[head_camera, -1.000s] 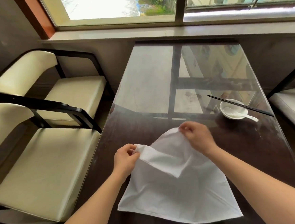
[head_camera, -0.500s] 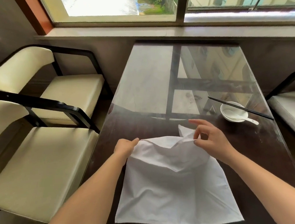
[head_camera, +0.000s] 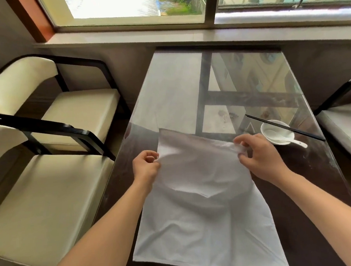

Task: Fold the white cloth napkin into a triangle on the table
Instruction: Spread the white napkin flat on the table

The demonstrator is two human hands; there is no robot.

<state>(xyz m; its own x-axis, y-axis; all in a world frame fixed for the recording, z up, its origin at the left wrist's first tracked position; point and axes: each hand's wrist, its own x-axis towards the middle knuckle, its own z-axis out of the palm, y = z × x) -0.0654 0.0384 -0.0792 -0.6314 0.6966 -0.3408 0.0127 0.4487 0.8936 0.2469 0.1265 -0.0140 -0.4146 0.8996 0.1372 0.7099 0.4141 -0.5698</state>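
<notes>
On the table (head_camera: pixel 188 90), both hands pinch the white napkin's (head_camera: pixel 206 214) far edge: left hand (head_camera: pixel 145 166), right hand (head_camera: pixel 258 155)

The white cloth napkin (head_camera: pixel 206 210) lies on the near part of the dark glass-topped table (head_camera: pixel 187 85). Far right of it sits a white ceramic bowl (head_camera: pixel 277 132) holding a white spoon (head_camera: pixel 290 140), black chopsticks (head_camera: pixel 285 127) across its rim. Two cream-cushioned black-framed chairs (head_camera: pixel 54 184) stand left of the table.

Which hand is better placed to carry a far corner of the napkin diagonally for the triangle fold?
Probably the right hand. It pinches the white cloth napkin near its far right corner. The left hand grips the left edge short of the far left corner, so it would have to re-grip first.
</notes>
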